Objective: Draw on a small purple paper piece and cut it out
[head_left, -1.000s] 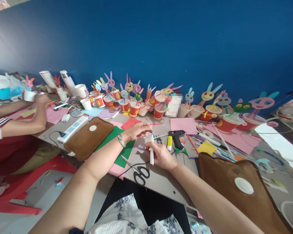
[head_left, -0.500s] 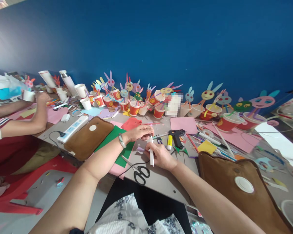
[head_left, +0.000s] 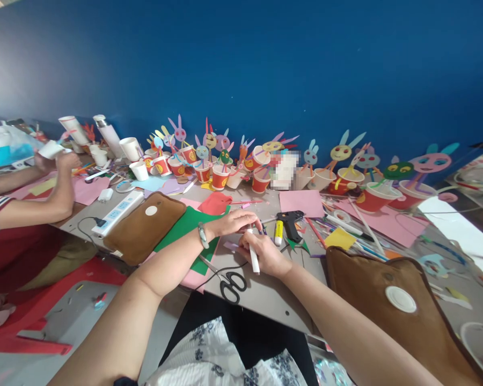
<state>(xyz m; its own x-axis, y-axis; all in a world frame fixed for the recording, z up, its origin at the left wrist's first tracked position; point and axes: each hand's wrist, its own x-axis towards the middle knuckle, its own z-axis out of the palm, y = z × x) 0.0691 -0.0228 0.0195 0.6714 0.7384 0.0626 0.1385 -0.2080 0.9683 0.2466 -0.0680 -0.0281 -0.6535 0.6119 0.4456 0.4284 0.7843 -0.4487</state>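
Observation:
My right hand [head_left: 268, 254] is wrapped round a white marker-like stick [head_left: 253, 256], which stands tilted with its lower end toward me. Just beyond its top end, my left hand [head_left: 235, 221] arches with fingers bent down and close together. Whatever lies beneath those fingertips is hidden. A small lilac paper piece [head_left: 231, 246] shows beside the right fingers. Black-handled scissors [head_left: 233, 288] lie near the table edge below both hands. Under my left wrist are a green sheet [head_left: 177, 233] and pink paper. A black glue gun [head_left: 292, 225] and a yellow-and-white glue stick [head_left: 279, 233] lie to the right.
Red and white paper cups [head_left: 221, 177] with paper rabbit figures line the blue wall. Brown cushions [head_left: 145, 228] flank my arms. A power strip [head_left: 117, 214] lies left, its cable crossing the edge. A co-worker's hands [head_left: 66, 160] hold a white cup at far left.
The white stick has turned slightly, its lower end swinging right. My left fingers have shifted a little right over its top. The co-worker's cup has tilted.

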